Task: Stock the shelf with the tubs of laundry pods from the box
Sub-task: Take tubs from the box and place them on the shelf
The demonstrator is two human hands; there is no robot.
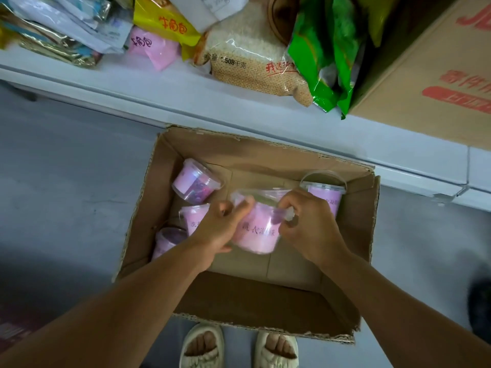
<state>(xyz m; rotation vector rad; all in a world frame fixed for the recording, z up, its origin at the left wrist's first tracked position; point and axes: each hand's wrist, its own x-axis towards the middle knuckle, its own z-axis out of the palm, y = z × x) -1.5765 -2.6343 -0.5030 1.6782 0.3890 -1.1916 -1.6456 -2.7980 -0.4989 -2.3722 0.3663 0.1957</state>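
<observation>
Gripping one tub of laundry pods between both hands, over the open cardboard box on the floor. Left hand curls round the tub's left flank, fingertips up near the rim. Right hand closes on the right flank, thumb and fingers pinching at the clear lid edge. Neither hand free.

The tub sits squarely between the hands, neither nearer. Long axis tilted: clear lid end pointing away from the person and up, pink base toward the wrists. Whether the base still rests on the box bottom cannot be told; motion blur at the lower edge.

Just left of the left hand: two more tubs, one partly hidden under the wrist, one lower down beside the forearm. Beyond the left hand, a tub lying tipped toward the far-left corner. Just behind the right hand, a tub standing upright with its handle raised.

Past the box's far wall, straight ahead of both hands and higher, the white shelf. It carries a rice bag, a green packet and a large carton. Bare shelf surface shows ahead and to the left of the hands, in front of the pink packet.

Judgement: the move turns on up-and-forward travel, with the lid levelling to upright before set-down. Both hands being equally placed, either could carry it alone.
</observation>
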